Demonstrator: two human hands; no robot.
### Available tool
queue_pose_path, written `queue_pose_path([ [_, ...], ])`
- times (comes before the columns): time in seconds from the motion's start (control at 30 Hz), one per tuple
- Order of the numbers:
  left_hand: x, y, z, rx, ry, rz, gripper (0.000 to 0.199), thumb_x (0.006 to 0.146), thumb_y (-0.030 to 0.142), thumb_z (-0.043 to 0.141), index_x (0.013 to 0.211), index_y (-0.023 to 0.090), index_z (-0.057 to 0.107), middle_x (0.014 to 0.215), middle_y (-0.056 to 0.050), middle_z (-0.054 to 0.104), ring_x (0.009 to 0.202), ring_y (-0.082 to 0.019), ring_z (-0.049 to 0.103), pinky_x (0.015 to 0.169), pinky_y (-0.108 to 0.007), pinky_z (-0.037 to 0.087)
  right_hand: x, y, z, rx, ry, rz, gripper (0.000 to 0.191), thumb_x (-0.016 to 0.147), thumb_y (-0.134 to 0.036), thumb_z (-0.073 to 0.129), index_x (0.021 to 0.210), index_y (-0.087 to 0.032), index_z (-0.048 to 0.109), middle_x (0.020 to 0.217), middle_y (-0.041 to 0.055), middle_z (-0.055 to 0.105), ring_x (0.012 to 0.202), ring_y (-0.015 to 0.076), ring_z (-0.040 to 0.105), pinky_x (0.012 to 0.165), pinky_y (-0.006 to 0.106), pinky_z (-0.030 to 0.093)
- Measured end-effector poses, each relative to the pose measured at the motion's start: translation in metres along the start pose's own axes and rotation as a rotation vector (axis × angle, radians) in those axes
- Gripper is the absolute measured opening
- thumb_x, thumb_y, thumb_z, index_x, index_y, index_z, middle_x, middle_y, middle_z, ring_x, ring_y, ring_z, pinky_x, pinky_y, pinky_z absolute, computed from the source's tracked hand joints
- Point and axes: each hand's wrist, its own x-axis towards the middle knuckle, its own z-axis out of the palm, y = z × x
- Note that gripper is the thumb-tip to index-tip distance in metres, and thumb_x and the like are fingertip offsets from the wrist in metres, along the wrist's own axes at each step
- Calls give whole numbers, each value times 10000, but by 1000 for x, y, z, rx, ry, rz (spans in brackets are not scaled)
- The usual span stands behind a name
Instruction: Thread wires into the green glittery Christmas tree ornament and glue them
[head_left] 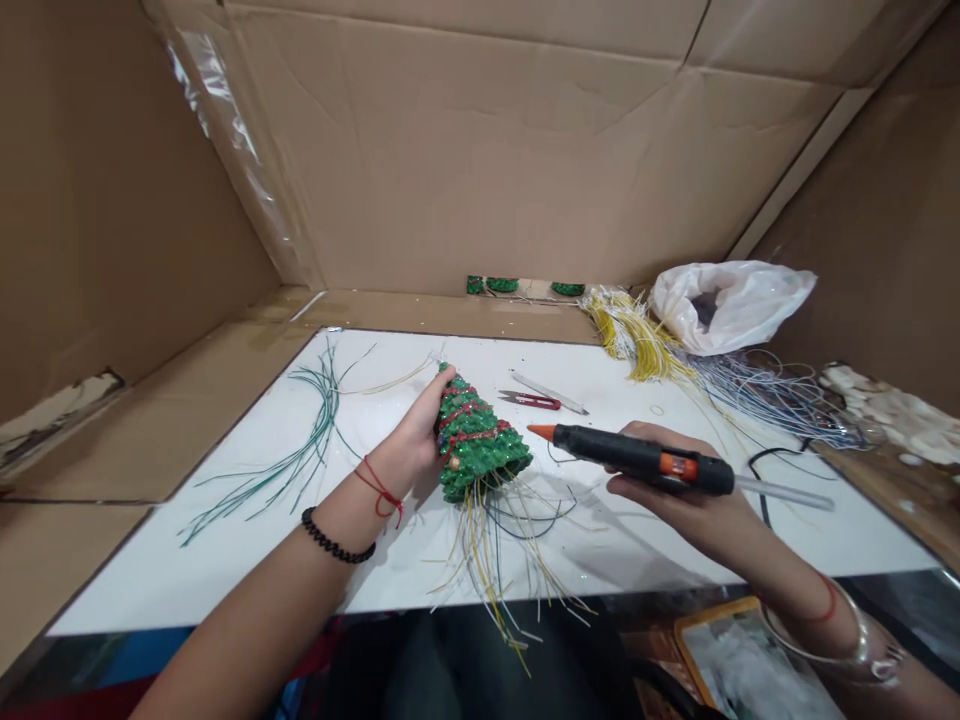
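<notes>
My left hand (424, 415) is closed around the upper side of a small green Christmas tree ornament (480, 435), which is tilted with its open base toward the lower right. Red trim winds around the tree, and yellow, white and dark wires (480, 560) trail out of its base. In my right hand (697, 500) is a black and orange hot glue gun (622, 452), its orange nozzle pointing left at the tree but apart from it. A clear glue stick (787, 493) sticks out of the gun's back. Most fingers of my left hand are hidden behind the tree.
Red-handled thread snips (531, 400) and a thin craft knife (551, 392) lie behind the tree on the white board (397, 475). Green wires (315, 430) spread at left. Yellow wires (634, 335), bluish wires (772, 395) and a white plastic bag (731, 305) are at back right. Cardboard walls (480, 150) enclose the board.
</notes>
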Motion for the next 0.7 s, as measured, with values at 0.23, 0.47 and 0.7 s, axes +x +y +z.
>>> queue_pose_path([
  [0.23,-1,-3,2,86,11,-2,367,840,399,552,555,180,482,508,-45,584,459,-183,602,551,-346,536,12,-11,8,-95,61,-214,256,794,-354,679,644,-194,547,559,-42,579,492,91,506,470,203,374],
  [0.47,2,-3,1,114,16,41,342,840,377,558,574,167,509,500,-30,570,450,-155,571,608,-347,543,18,-12,14,-163,47,-236,166,731,-138,714,656,-203,580,613,-53,599,550,92,535,517,197,375],
  [0.7,2,-4,1,109,3,46,363,828,385,573,545,176,482,491,-28,569,433,-149,560,558,-315,509,16,-13,10,-241,39,-199,162,738,-145,709,674,-210,575,627,-47,580,554,102,504,513,211,349],
])
